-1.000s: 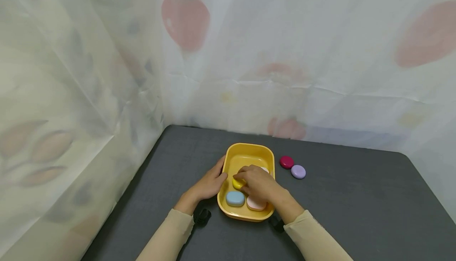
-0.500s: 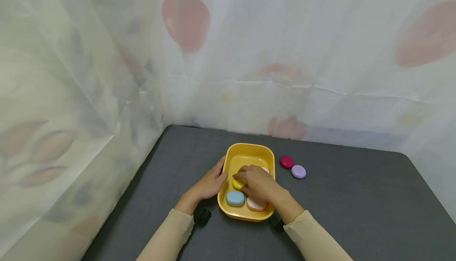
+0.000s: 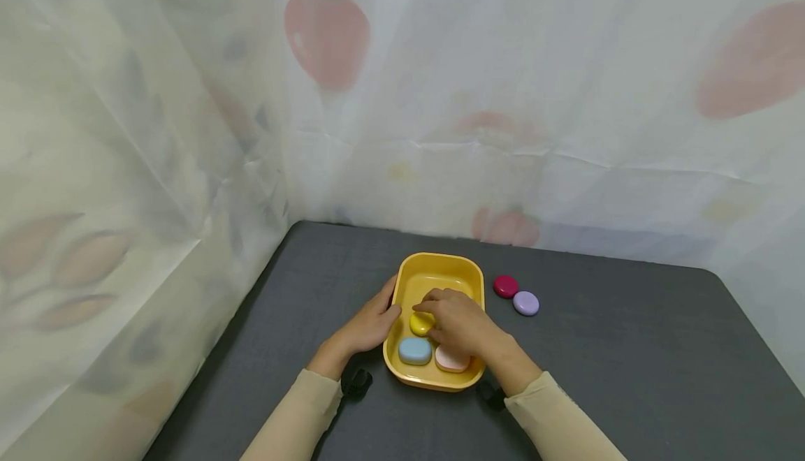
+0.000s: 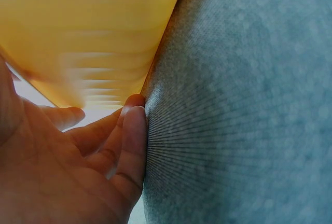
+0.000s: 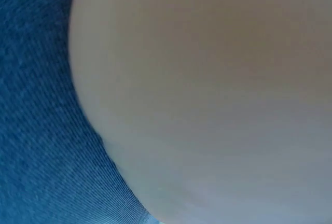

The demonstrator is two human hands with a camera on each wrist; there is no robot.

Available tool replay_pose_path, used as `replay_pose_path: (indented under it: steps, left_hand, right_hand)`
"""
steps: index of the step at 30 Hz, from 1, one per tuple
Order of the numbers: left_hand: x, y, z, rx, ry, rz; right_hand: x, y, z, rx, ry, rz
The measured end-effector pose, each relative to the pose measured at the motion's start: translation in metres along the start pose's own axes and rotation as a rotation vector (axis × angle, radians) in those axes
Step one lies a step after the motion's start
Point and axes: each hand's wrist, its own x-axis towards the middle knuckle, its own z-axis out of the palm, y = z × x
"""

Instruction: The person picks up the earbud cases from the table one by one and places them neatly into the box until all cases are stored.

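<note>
A yellow rectangular tray with rounded corners lies on the dark grey table. My left hand holds its left side, thumb at the rim and fingers along the outer wall; the left wrist view shows those fingers low against the wall and the table. Inside the tray are smooth, rounded pieces: a yellow one, a light blue one and a pale pink one. My right hand reaches over the right rim, its fingertips and thumb around the yellow piece's edges. Its palm fills the right wrist view, blurred.
Beyond the tray's right side, a crimson round piece and a lilac one lie close together on the table. Pale printed curtains stand behind the table and to its left.
My right hand has shifted slightly, uncovering more of the yellow piece and hiding the white piece seen earlier near the right rim. My left hand and the tray have stayed put.
</note>
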Motion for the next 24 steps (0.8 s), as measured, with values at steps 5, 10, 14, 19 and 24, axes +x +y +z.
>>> replay_pose_path:
  steps: [5,10,14,19,24]
  left_hand:
    - [0.0,-0.001,0.0,-0.002,-0.006,0.01]
    - [-0.001,0.0,-0.001,-0.009,-0.008,0.013]
    - [-0.001,-0.001,0.0,-0.007,-0.004,0.003]
    - [0.0,0.0,0.0,-0.004,0.0,-0.009]
    - [0.0,-0.001,0.0,-0.005,0.006,0.0]
  right_hand:
    - [-0.002,0.0,-0.005,0.012,0.003,-0.008]
    - [-0.006,-0.001,-0.012,0.035,0.014,-0.01]
    - [-0.009,0.0,-0.016,0.041,0.019,0.004]
    - [-0.015,0.003,-0.023,0.046,0.035,0.034]
    - [-0.021,0.008,-0.028,0.048,0.059,0.052]
